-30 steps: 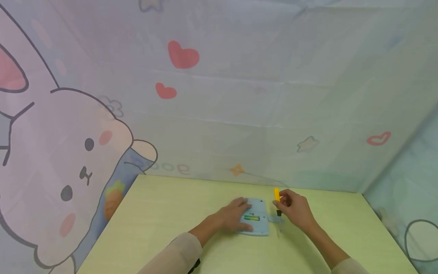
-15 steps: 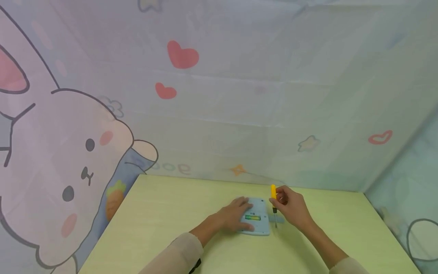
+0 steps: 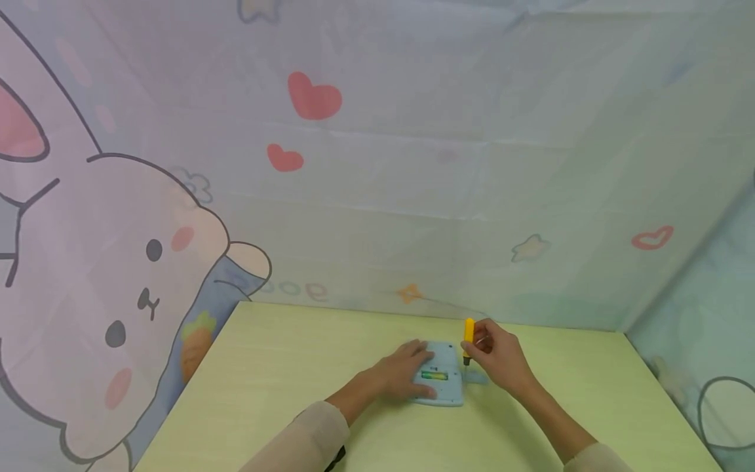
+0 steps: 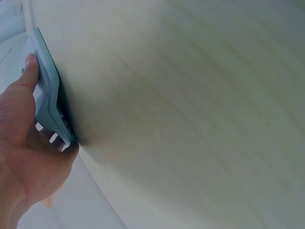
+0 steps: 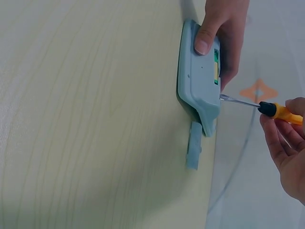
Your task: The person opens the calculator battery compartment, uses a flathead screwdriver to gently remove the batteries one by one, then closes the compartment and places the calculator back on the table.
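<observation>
A pale blue calculator (image 3: 446, 395) lies back side up on the table, with a green and yellow battery (image 3: 434, 375) showing in its uncovered compartment. My left hand (image 3: 401, 372) holds its left part; in the left wrist view the thumb rests on top and other fingers reach round the edge of the calculator (image 4: 47, 90). My right hand (image 3: 501, 354) pinches the yellow handle of a screwdriver (image 3: 468, 335), tip down. In the right wrist view the metal screwdriver tip (image 5: 224, 98) appears close to the calculator's back; contact cannot be told. Beside the calculator's right edge lies a small blue battery cover (image 5: 193, 148).
The light wooden table (image 3: 283, 367) stretches to the left and front of the hands. Behind it hangs a patterned cloth (image 3: 377, 216) with a rabbit and hearts. A cable loop (image 3: 702, 419) shows at the far right, past the table's edge.
My right hand has moved left with the screwdriver, from over the battery cover to the calculator's right edge. The left hand and calculator stay in place.
</observation>
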A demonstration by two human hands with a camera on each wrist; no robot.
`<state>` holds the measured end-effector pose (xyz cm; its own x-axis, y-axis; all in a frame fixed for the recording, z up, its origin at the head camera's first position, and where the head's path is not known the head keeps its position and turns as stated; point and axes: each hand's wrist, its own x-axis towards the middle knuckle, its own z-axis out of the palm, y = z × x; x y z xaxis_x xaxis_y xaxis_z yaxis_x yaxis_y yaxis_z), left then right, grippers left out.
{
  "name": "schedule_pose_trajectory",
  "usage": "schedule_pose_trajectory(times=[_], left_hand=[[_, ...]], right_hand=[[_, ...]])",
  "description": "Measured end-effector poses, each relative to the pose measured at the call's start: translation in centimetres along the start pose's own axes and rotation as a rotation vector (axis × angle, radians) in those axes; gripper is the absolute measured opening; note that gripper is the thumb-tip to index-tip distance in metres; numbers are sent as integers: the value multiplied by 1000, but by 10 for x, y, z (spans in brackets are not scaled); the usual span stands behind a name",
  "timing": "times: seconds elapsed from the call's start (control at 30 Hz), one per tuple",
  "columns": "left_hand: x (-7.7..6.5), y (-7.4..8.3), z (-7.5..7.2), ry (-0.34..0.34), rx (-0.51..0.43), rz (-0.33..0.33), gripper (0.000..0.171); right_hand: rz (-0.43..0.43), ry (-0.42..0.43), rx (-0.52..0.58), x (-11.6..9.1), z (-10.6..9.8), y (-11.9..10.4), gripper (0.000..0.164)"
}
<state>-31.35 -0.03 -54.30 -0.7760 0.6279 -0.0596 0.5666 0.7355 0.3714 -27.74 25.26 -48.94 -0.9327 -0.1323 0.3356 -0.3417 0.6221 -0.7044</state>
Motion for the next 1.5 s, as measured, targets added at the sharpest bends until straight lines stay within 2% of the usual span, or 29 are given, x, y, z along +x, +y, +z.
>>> schedule_pose_trajectory(times=[0.23, 0.5, 1.0, 1.27, 1.5], left_hand=[[2, -2, 1, 12, 9, 2, 86], [3, -3, 2, 10, 3, -4, 86], [2, -1, 1, 4, -4, -7, 85], [2, -1, 2, 0, -4, -9, 85], [2, -2, 2, 1, -5, 0, 85]], right_hand=[[-18, 0, 24, 1, 0, -5, 24], [20, -11, 53, 2, 4, -7, 24], [-11, -10, 116, 2, 7, -10, 26], [4, -22, 142, 3, 9, -10, 27], [10, -31, 204, 3, 10, -12, 26]])
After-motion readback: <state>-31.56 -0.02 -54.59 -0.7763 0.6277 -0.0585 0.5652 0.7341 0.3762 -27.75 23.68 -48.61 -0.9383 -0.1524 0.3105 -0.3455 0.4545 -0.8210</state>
